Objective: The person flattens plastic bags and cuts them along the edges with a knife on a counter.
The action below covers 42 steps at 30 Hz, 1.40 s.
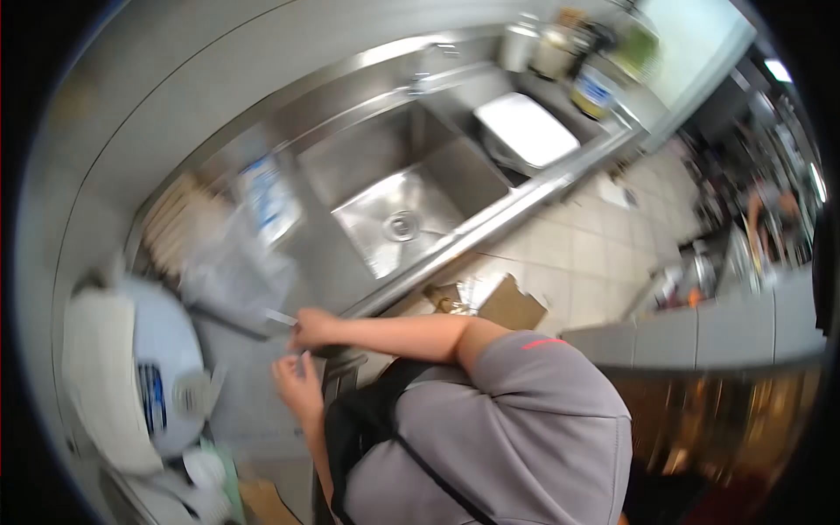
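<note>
Illegible blue label beyond hands with thin white strip.

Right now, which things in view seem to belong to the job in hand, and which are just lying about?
Likely in the job:
white strip, apparently in the right hand
left hand, close by
counter beside them

Seemingly just lying about:
cardboard on the floor
blue-and-white packet
blue-labelled jar
</note>
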Each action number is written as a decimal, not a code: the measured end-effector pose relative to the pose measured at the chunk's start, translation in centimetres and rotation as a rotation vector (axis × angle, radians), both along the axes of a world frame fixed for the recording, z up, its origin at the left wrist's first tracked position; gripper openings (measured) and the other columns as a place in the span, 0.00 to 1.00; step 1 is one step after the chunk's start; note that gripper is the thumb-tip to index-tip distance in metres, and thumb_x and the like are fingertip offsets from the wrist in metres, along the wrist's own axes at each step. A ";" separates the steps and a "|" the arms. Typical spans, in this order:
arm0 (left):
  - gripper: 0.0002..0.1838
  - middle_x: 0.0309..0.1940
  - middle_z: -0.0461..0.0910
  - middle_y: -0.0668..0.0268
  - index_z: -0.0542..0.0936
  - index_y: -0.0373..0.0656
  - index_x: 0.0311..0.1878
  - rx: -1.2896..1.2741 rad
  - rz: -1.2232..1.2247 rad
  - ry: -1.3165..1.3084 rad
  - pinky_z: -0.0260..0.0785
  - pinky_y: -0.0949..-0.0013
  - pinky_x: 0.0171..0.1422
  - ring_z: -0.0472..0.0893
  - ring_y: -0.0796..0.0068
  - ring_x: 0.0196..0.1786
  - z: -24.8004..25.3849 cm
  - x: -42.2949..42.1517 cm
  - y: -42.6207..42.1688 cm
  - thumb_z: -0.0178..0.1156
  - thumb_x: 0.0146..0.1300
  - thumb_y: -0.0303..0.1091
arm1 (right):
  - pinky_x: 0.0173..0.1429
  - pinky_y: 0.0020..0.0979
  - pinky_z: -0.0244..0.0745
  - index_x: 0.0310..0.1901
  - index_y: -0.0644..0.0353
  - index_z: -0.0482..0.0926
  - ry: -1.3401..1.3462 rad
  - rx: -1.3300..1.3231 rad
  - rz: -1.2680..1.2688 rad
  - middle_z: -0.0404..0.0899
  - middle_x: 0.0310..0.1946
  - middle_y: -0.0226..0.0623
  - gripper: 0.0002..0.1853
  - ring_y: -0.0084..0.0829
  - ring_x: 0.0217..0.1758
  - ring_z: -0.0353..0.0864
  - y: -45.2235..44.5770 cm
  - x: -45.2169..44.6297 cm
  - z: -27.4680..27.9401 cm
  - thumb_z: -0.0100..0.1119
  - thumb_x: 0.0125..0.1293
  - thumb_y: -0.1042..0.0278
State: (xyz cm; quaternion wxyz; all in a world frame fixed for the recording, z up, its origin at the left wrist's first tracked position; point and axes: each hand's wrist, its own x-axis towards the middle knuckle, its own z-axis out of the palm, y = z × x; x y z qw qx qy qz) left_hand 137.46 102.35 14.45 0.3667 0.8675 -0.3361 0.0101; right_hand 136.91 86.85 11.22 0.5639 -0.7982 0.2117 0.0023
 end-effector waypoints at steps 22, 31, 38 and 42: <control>0.08 0.28 0.77 0.69 0.76 0.36 0.38 -0.137 -0.063 0.522 0.64 0.82 0.27 0.74 0.84 0.28 -6.6 7.6 -1.4 0.57 0.66 0.31 | 0.28 0.40 0.76 0.26 0.62 0.80 0.010 0.009 -0.135 0.79 0.19 0.43 0.11 0.40 0.23 0.81 -1.2 2.0 -2.9 0.69 0.43 0.66; 0.09 0.28 0.77 0.69 0.74 0.37 0.38 -0.185 -0.060 0.572 0.62 0.82 0.27 0.73 0.85 0.28 -6.1 6.7 -1.7 0.60 0.64 0.32 | 0.21 0.39 0.73 0.28 0.62 0.82 0.022 0.092 -0.118 0.78 0.18 0.43 0.06 0.38 0.16 0.79 -1.2 1.6 -1.6 0.61 0.49 0.71; 0.09 0.28 0.78 0.69 0.76 0.35 0.37 -0.179 -0.008 0.511 0.61 0.83 0.27 0.73 0.86 0.27 -5.8 6.3 -1.9 0.59 0.64 0.32 | 0.18 0.38 0.72 0.27 0.62 0.81 0.008 0.094 -0.074 0.77 0.15 0.42 0.05 0.37 0.14 0.77 -1.5 1.1 -0.8 0.61 0.50 0.70; 0.09 0.26 0.78 0.70 0.77 0.35 0.36 -0.180 -0.036 0.523 0.62 0.83 0.27 0.72 0.86 0.26 -6.0 6.7 -1.7 0.58 0.65 0.33 | 0.18 0.38 0.71 0.26 0.63 0.80 0.008 0.102 -0.061 0.77 0.15 0.42 0.05 0.37 0.14 0.77 -1.6 1.2 -1.1 0.61 0.49 0.71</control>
